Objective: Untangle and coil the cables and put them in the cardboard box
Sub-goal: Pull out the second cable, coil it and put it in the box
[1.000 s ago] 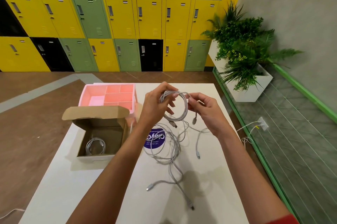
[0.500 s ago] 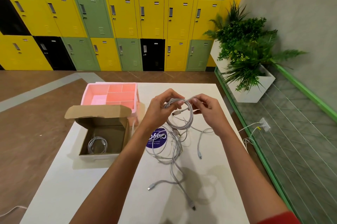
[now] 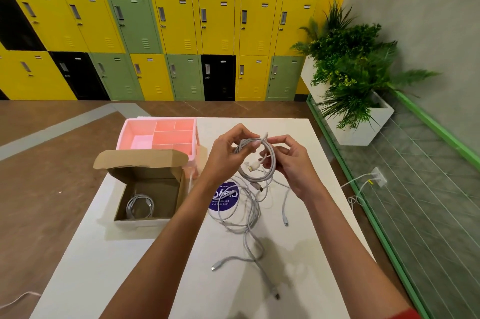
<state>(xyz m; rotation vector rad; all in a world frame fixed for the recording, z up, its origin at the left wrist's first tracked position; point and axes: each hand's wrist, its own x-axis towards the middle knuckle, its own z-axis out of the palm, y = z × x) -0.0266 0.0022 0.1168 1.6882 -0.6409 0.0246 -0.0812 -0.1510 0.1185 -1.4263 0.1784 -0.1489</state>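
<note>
A wall of yellow, green and black lockers fills the far side, with a potted plant in a white planter at the right. Nearer stands a white table, and on its left part sits an open cardboard box with its flap raised; one coiled cable lies inside it. Just behind the box is a pink divided tray. A loose tangle of grey cables sprawls over the table's middle, partly across a round blue sticker. Above the tangle, both hands hold a small cable coil up off the table: the left hand pinches its upper left side between thumb and fingers, and the right hand curls closed round its right side, seemingly gripping a white plug end, though that detail is small.
</note>
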